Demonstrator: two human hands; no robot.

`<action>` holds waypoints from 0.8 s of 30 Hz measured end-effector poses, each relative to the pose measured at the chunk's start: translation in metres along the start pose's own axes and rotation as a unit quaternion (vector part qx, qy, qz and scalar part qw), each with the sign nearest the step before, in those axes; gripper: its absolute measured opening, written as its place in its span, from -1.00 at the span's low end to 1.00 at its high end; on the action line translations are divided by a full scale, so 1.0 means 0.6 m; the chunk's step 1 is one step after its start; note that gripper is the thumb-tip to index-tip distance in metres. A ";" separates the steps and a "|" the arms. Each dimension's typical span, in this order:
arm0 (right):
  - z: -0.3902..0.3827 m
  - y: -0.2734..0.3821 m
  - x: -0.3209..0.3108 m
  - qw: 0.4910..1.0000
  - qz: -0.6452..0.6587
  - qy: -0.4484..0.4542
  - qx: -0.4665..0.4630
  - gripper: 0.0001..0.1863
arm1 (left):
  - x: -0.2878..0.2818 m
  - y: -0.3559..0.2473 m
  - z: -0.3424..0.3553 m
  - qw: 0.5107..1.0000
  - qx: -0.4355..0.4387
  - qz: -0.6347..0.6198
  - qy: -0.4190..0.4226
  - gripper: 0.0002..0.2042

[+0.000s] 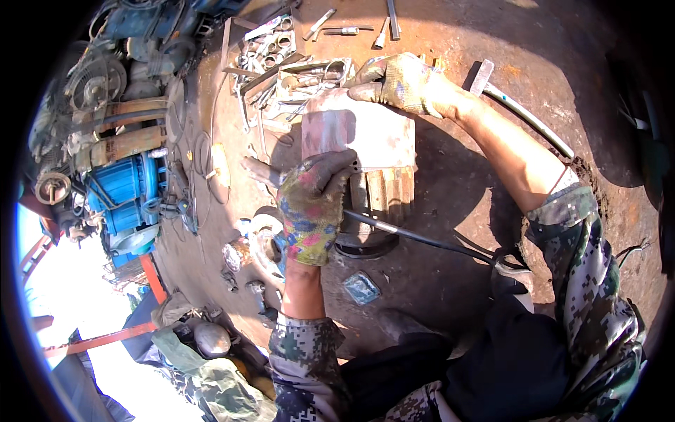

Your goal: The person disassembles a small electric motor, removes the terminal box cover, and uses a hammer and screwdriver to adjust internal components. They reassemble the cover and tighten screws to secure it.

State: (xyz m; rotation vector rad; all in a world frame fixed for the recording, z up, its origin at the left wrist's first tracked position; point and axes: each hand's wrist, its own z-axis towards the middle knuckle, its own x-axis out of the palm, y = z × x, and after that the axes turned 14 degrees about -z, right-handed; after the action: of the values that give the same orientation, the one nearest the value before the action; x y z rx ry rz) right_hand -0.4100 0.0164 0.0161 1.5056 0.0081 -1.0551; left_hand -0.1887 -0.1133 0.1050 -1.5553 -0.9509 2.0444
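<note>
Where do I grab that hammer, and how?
Best by the handle, probably near the end opposite the head, coming from the picture's right: it's long and slim, lying along the ground, and the right arm crowds its left side.

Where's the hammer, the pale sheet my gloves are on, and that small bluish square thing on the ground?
Hammer [527,115]: head view, middle of the handle.
Pale sheet [376,136]: head view, bright middle of its face.
Small bluish square thing [362,288]: head view, centre of its upper face.
</note>
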 end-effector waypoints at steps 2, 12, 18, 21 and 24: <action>-0.012 -0.007 0.003 0.999 -0.019 -0.007 -0.049 -0.56 | 0.003 -0.005 0.001 0.999 0.020 0.025 0.001 -0.78; -0.021 -0.018 0.013 0.999 -0.022 -0.029 0.016 -0.49 | 0.008 -0.004 0.002 0.993 0.052 0.104 0.009 -0.91; -0.102 -0.058 0.027 0.959 -0.030 -0.021 0.283 -0.30 | 0.023 -0.002 0.012 0.994 0.012 0.081 -0.073 -0.80; -0.142 -0.073 0.049 0.898 0.164 0.160 0.375 -0.17 | 0.019 0.006 0.012 0.991 0.008 0.123 -0.057 -0.76; -0.150 -0.026 0.076 0.879 0.277 0.106 0.374 -0.16 | 0.005 0.004 0.003 0.985 -0.016 0.172 -0.028 -0.75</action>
State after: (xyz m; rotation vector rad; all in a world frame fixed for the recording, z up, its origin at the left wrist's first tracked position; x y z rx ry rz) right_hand -0.3389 0.0667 -0.0373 2.1320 -0.7124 -0.4150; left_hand -0.1913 -0.1135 0.1018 -1.7920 -0.7803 2.3236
